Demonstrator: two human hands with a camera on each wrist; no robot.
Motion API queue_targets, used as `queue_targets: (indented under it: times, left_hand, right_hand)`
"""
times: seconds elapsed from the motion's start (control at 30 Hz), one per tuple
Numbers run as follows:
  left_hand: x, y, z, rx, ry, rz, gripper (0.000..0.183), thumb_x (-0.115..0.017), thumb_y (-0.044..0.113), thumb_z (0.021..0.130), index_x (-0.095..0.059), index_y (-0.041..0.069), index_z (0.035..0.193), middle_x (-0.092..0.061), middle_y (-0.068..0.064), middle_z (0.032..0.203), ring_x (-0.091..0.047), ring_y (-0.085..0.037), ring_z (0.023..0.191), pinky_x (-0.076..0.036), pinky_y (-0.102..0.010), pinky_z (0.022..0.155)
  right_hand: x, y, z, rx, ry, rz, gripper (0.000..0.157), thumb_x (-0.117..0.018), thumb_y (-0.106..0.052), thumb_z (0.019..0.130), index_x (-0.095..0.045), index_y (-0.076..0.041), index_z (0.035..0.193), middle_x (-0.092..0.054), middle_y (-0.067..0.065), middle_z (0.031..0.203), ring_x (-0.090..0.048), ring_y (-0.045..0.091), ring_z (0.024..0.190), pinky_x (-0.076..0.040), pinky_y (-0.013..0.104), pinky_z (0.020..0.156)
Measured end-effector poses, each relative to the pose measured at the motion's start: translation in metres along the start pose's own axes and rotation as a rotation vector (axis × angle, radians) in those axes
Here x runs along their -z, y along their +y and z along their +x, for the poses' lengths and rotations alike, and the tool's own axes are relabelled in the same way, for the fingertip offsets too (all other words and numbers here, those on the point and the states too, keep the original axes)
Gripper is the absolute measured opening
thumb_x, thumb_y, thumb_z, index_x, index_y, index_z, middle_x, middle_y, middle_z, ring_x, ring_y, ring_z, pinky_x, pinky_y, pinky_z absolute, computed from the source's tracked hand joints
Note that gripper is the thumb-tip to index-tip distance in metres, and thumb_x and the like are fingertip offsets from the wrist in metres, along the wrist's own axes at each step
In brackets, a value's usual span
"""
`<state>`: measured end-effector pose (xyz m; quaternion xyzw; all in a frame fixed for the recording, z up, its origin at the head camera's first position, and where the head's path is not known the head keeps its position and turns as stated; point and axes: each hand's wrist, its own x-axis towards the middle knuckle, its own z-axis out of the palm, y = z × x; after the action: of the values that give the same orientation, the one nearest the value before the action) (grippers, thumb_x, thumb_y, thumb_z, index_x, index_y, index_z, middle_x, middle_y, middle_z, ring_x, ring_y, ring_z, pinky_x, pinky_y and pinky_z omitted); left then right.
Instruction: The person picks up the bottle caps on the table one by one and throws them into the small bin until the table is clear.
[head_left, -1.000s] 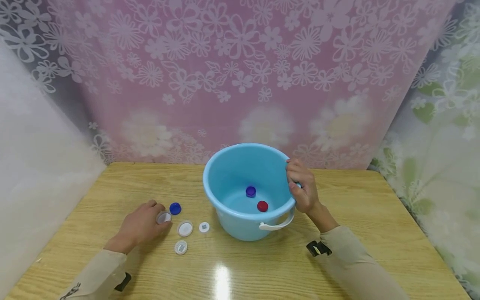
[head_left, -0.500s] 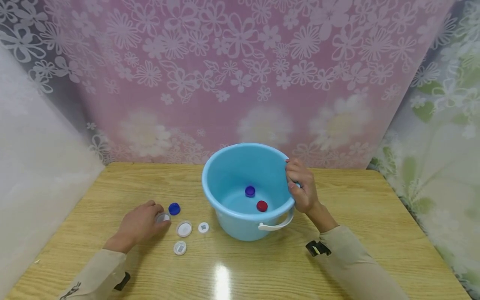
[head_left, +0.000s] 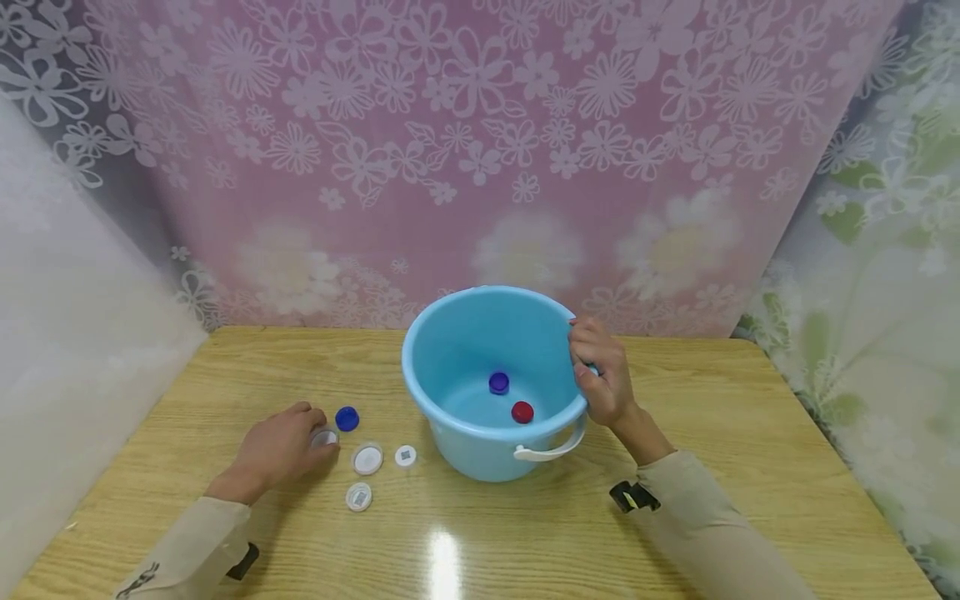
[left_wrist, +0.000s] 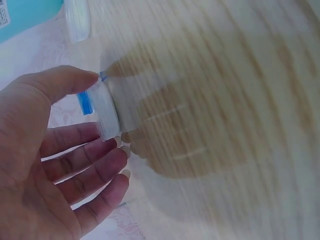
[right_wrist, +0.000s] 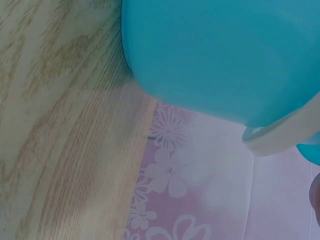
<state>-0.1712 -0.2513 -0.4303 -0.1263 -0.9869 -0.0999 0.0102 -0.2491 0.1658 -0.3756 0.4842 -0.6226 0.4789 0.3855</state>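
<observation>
Left hand (head_left: 277, 447) pinches a round clear cap (head_left: 325, 438) between thumb and fingers, over toward the left edge of the table (head_left: 712, 417). Right hand (head_left: 602, 371) holds the rim of a blue bucket (head_left: 480, 457), near the middle of the far edge. Left wrist view shows the clear cap side-on, its flat face turned to the wood; whether it touches is hard to tell. Being round, it has no long way. By that hand sit a dark blue cap (head_left: 347, 418), a big white cap (head_left: 367, 458) and 2 small white caps (head_left: 359, 497) with square printed marks, too tiny to read. That same view shows a label (left_wrist: 4, 14) on the bucket, also too small to read. The bucket's mouth points up. Inside lie 1 purple cap (head_left: 498, 383) and 1 red cap (head_left: 522, 412). Right wrist view shows the bucket's low side and white handle (right_wrist: 287, 132).
</observation>
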Motion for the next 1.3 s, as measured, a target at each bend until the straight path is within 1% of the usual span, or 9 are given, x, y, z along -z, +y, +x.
queue_targets:
  times: [0.17,0.33,0.47,0.6,0.73,0.9,1.03,1.2,1.3]
  left_hand:
    - [0.005,0.000,-0.002,0.006,-0.002,0.009,0.035,-0.071,0.034,0.081,-0.066,0.006,0.102,-0.060,-0.004,0.096,-0.060,-0.023,0.075,-0.050,-0.044,0.063]
    - [0.014,-0.001,-0.002,0.013,0.024,0.011,0.035,-0.070,0.034,0.080,-0.066,0.007,0.101,-0.062,-0.006,0.097,-0.061,-0.024,0.074,-0.049,-0.044,0.061]
    - [0.026,-0.001,-0.003,0.003,0.049,0.019,0.035,-0.071,0.035,0.080,-0.066,0.008,0.101,-0.063,-0.010,0.100,-0.061,-0.025,0.073,-0.049,-0.043,0.058]
    - [0.039,0.001,-0.004,-0.012,0.072,0.016,0.035,-0.071,0.036,0.081,-0.066,0.008,0.101,-0.063,-0.007,0.097,-0.060,-0.021,0.069,-0.048,-0.040,0.055]
    - [0.054,0.003,-0.004,-0.033,0.115,0.023,0.034,-0.071,0.036,0.082,-0.066,0.009,0.101,-0.062,-0.004,0.095,-0.058,-0.017,0.064,-0.046,-0.037,0.052]
    - [0.076,0.012,-0.004,-0.051,0.175,0.029,0.034,-0.069,0.037,0.082,-0.066,0.009,0.101,-0.060,-0.003,0.090,-0.054,-0.013,0.060,-0.043,-0.033,0.049]
    - [0.090,0.022,-0.005,-0.059,0.205,0.030,0.036,-0.068,0.038,0.083,-0.066,0.008,0.104,-0.061,-0.002,0.090,-0.057,-0.014,0.064,-0.043,-0.033,0.048]
    - [0.098,0.034,-0.006,-0.088,0.251,0.028,0.034,-0.068,0.038,0.083,-0.066,0.011,0.104,-0.063,-0.002,0.093,-0.060,-0.016,0.072,-0.045,-0.033,0.051]
    - [0.102,0.041,-0.007,-0.112,0.289,0.022,0.032,-0.068,0.037,0.083,-0.066,0.011,0.103,-0.063,0.000,0.093,-0.059,-0.015,0.072,-0.044,-0.033,0.051]
  right_hand:
    - [-0.001,0.000,0.000,0.006,-0.003,-0.001,0.021,-0.040,-0.013,0.073,-0.028,-0.012,0.055,-0.023,0.004,0.058,-0.033,0.022,0.067,-0.033,0.046,0.080]
    - [-0.001,-0.001,0.002,0.006,-0.006,-0.002,0.022,-0.040,-0.013,0.074,-0.028,-0.012,0.055,-0.023,0.004,0.059,-0.032,0.021,0.067,-0.033,0.046,0.080]
    - [-0.001,-0.002,0.003,0.003,-0.012,-0.011,0.022,-0.040,-0.013,0.074,-0.028,-0.012,0.055,-0.024,0.003,0.059,-0.034,0.021,0.067,-0.034,0.047,0.079]
    - [-0.001,-0.002,0.004,-0.004,-0.022,-0.018,0.022,-0.040,-0.014,0.075,-0.029,-0.012,0.056,-0.025,0.003,0.059,-0.036,0.022,0.068,-0.034,0.047,0.080]
    - [-0.001,-0.002,0.004,-0.009,-0.034,-0.018,0.020,-0.039,-0.013,0.073,-0.029,-0.012,0.056,-0.026,0.003,0.059,-0.037,0.023,0.069,-0.034,0.045,0.081]
    - [-0.001,-0.002,0.003,-0.011,-0.043,-0.015,0.019,-0.039,-0.012,0.072,-0.029,-0.012,0.056,-0.026,0.004,0.059,-0.037,0.023,0.070,-0.034,0.045,0.082]
    - [0.000,-0.002,0.003,-0.009,-0.052,-0.012,0.018,-0.039,-0.011,0.071,-0.029,-0.012,0.056,-0.025,0.004,0.059,-0.036,0.022,0.069,-0.033,0.044,0.081]
    - [0.003,-0.002,0.001,-0.008,-0.059,-0.013,0.019,-0.040,-0.010,0.072,-0.029,-0.013,0.056,-0.024,0.004,0.059,-0.034,0.021,0.068,-0.032,0.043,0.081]
    - [0.005,-0.001,0.001,-0.008,-0.064,-0.020,0.020,-0.040,-0.011,0.072,-0.029,-0.013,0.056,-0.024,0.003,0.059,-0.034,0.021,0.068,-0.032,0.044,0.081]
